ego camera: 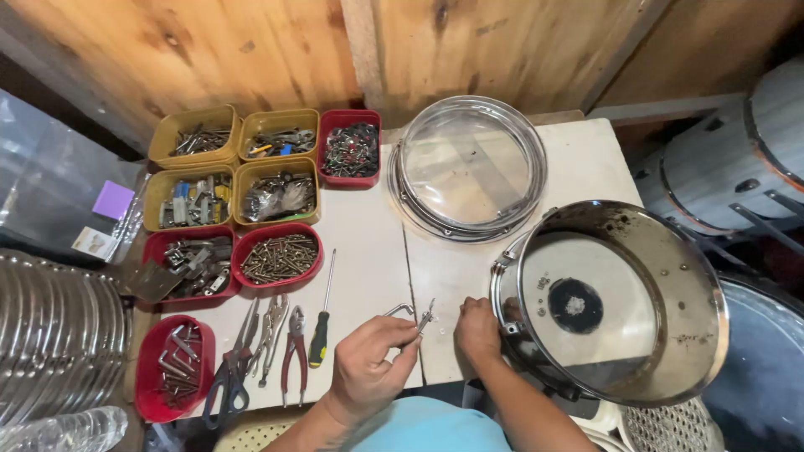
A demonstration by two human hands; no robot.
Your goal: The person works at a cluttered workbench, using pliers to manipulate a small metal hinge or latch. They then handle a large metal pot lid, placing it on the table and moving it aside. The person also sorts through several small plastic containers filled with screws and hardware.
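My left hand (368,364) is closed around a small metal drum key (410,316), held just above the white table (368,243) near its front edge. My right hand (479,328) rests on the table with its fingers curled against the side of a shiny metal snare drum shell (678,268) that stands at the right. Whether the right hand pinches a small part is not visible. A clear drum head in a chrome hoop (469,172) lies at the back of the table.
Yellow (194,134) and red trays (278,255) of screws and hardware fill the left side. Scissors (230,372), locking pliers (272,335), red pliers (293,351) and a screwdriver (322,322) lie near the front. More drums (737,167) stand at right, stacked hoops (50,335) at left.
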